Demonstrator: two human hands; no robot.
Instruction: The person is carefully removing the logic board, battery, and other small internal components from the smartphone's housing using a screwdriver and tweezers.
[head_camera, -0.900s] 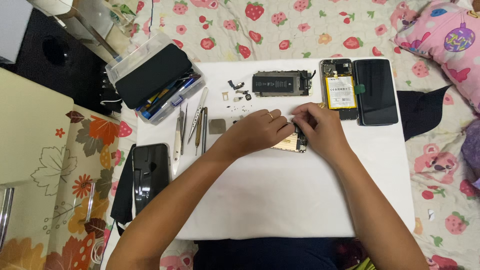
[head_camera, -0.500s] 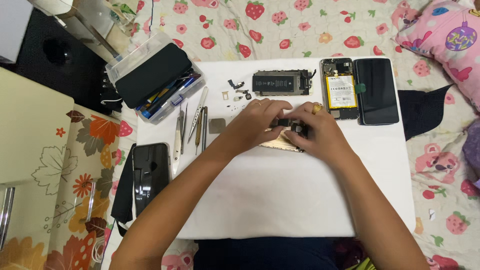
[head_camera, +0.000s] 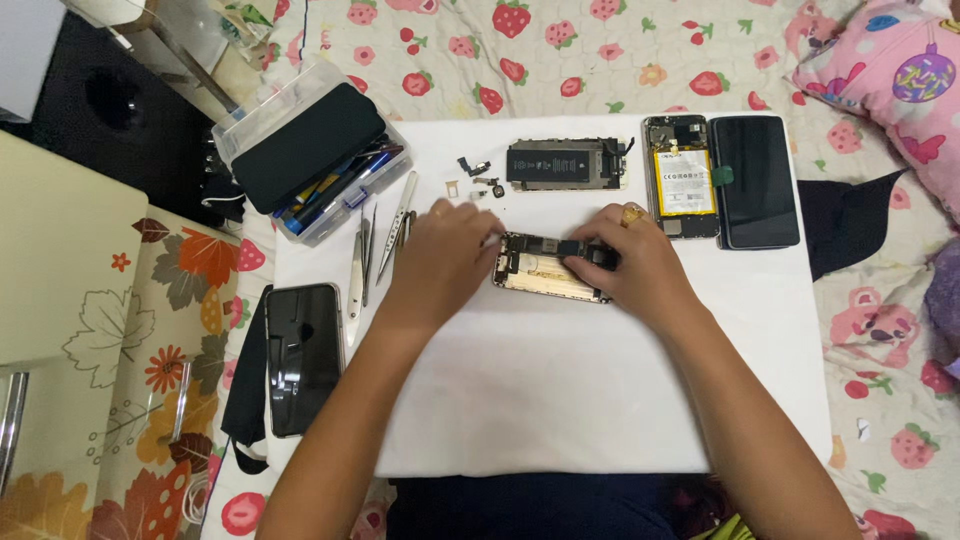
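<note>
Head view, only one. Both hands over an opened phone (head_camera: 548, 270) lying flat on the white mat (head_camera: 560, 400), near mat centre, back shell up with innards exposed.

Left hand (head_camera: 445, 255) rests at the phone's left end, fingers curled down onto the edge, looks like it steadies the frame so it won't slide; a grasp of any small part can't be told, fingertips hide it.

Right hand (head_camera: 630, 265) sits on the right end, fingers pinched on a dark piece (head_camera: 590, 252) at the top of the phone, ring on one finger. Grip looks closed on that piece, but whether lifted or just pressed is unclear.

Around: second gutted phone (head_camera: 565, 165) further up the mat, battery side up, small loose parts (head_camera: 478, 180) just left of it, kept apart likely so they don't mix. Third phone with yellow battery (head_camera: 682, 178) at upper right, black screen (head_camera: 755, 180) touching beside it.

Tweezers (head_camera: 400, 215) and thin tools (head_camera: 362, 265) lined up left of the left hand, within reach. Clear toolbox (head_camera: 310, 150) at mat's upper-left corner with a dark panel on top. Another black phone (head_camera: 303, 355) off the mat's left edge, face up
</note>
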